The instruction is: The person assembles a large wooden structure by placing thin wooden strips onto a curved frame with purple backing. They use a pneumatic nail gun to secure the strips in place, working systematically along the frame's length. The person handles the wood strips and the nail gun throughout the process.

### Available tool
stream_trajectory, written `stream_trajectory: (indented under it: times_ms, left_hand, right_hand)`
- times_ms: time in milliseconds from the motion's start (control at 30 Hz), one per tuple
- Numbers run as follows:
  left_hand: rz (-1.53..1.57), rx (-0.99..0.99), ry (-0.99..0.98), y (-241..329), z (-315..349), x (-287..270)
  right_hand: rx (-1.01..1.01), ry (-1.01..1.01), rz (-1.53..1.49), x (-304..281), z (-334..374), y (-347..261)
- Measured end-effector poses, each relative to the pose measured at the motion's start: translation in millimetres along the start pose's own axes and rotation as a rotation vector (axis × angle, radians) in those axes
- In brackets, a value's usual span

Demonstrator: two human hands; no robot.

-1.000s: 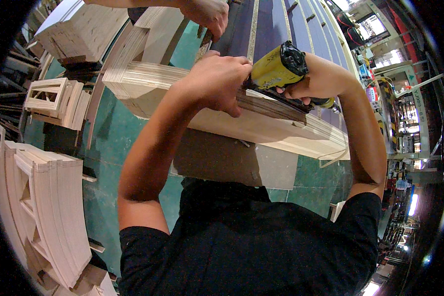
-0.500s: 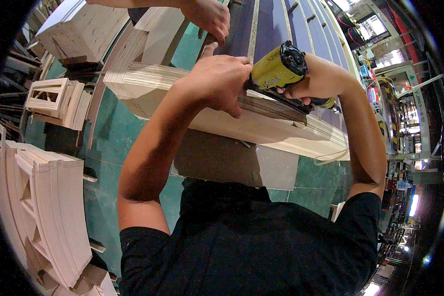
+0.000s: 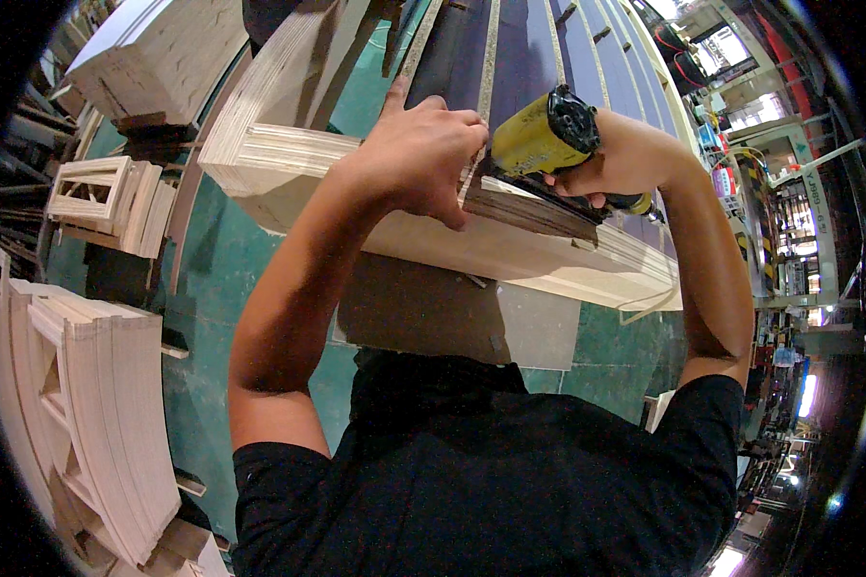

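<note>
My right hand (image 3: 611,163) is wrapped round the grip of a yellow and black nail gun (image 3: 539,135). The gun lies low over the near end of a row of dark-faced boards (image 3: 524,67) with pale speckled edges. To its left, my left hand (image 3: 423,159) clasps the near end of one board, the thumb down at the front and the fingers over the top. The palm hides part of that end. A stack of layered light plywood (image 3: 539,255) runs along the near side, below both hands.
Curved pale wooden frames (image 3: 106,413) are stacked at the left, with smaller frames (image 3: 91,192) beyond them. A large pale block of stacked panels (image 3: 159,67) stands at the far left. A flat brown sheet (image 3: 423,308) lies on the green floor (image 3: 606,341).
Another person's hand and forearm, by the boards at the far left before, have gone out of view. My left hand's fingers have shifted slightly on the board; the nail gun is nearly where it was.
</note>
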State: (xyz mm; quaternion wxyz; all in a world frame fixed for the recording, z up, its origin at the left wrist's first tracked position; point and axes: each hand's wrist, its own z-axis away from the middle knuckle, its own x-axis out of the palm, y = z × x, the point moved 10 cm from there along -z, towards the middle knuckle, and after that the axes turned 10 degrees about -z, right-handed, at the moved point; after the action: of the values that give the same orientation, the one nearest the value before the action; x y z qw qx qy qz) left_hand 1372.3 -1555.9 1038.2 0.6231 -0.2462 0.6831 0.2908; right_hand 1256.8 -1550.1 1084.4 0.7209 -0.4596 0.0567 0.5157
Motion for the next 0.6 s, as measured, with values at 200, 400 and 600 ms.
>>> stream_trajectory:
  times_ms: [200, 400, 600]
  left_hand:
    - [0.013, 0.024, 0.051, 0, 0, 2]
    - [0.032, 0.016, 0.063, 0, 0, -1]
    - [0.062, 0.044, 0.136, -7, 12, 6]
  right_hand:
    - [-0.035, -0.006, 0.003, -2, 1, 0]
    - [-0.021, 0.000, -0.026, -2, 1, 3]
    - [0.030, 0.005, -0.072, 6, 27, 16]
